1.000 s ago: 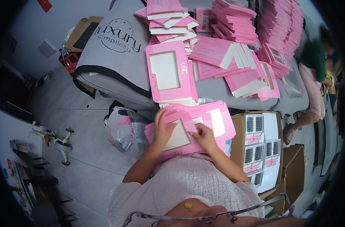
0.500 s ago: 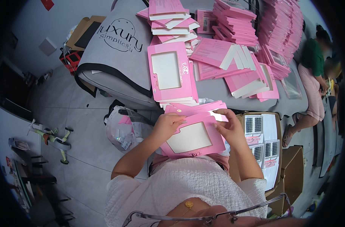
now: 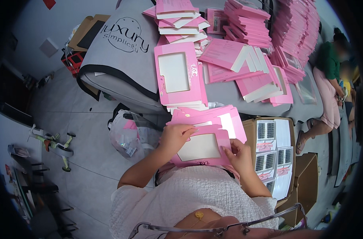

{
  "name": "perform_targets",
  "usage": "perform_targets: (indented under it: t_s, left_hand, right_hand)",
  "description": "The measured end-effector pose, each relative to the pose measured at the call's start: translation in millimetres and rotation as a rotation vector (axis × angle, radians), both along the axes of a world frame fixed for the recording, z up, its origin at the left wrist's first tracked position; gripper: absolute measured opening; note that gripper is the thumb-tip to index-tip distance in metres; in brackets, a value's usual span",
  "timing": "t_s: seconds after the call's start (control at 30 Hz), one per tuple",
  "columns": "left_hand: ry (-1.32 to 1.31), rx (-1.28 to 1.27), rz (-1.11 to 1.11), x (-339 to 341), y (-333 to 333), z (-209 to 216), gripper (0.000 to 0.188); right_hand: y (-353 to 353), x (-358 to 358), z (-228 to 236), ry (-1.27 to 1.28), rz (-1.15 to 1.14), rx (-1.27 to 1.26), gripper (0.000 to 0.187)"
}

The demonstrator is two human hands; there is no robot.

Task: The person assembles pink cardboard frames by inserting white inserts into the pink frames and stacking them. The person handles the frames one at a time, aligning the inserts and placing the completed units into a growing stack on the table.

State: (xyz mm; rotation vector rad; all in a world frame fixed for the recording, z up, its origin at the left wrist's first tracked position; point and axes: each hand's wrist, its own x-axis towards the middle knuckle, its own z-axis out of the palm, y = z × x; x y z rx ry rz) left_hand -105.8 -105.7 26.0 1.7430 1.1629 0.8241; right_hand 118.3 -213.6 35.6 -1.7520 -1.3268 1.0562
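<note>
While both hands work over the lap, the left hand (image 3: 174,137) has its fingers curled over the top left corner of one pink window box (image 3: 201,148), thumb on the card, so it is closed on that box. Far off to its left, on the grey floor, one small green and white ride-on toy (image 3: 54,144) sits alone. Closer in, just left of that hand, one clear plastic bag (image 3: 127,133) with pink scraps inside slumps on the tiles. Above and left of the hand, one grey cushion (image 3: 117,63) with black piping fills the near side of the table.

Straight above the left hand, a short stack topped by one flat pink window box (image 3: 177,75) lies face up. Under the held box, a second flat pink piece (image 3: 225,117) spreads out, touching both thumbs' side of the work.

The right hand (image 3: 239,156) pinches the lower right edge of the held box, fingers closed on it. Just right of that hand stands one open brown carton (image 3: 249,135) packed with white and pink cards; I count about six. Above and right, heaps of pink boxes (image 3: 249,67) cover the table, too many to count. Well off to the right, one other person (image 3: 328,91) sits on the floor.

Half a second back, the held box was up higher, hands at its top flap; now it is lower, closer to the body.
</note>
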Motion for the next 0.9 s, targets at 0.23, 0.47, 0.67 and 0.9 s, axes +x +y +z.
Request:
perform_targets:
  t_s: [0.23, 0.47, 0.67, 0.9]
  left_hand:
    - [0.092, -0.001, -0.306, -2.9, 1.1, 9.0, 0.021]
    - [0.083, 0.148, -0.62, -6.9, 8.9, 8.7, 0.037]
    - [0.377, 0.446, -0.628, -14.4, -5.3, 25.6, 0.082]
    - [0.352, 0.612, -0.687, -9.9, -8.0, 8.0, 0.089]
  right_hand:
    - [9.0, 6.8, 14.5, 1.169, 0.62, -0.263, 0.08]
    - [26.2, -10.8, -15.8, 1.866, 0.699, -0.32, 0.088]
    - [14.8, -17.2, -8.6, 1.722, 0.475, -0.281, 0.082]
    - [18.3, -25.3, -20.1, 1.165, 0.503, -0.388, 0.056]
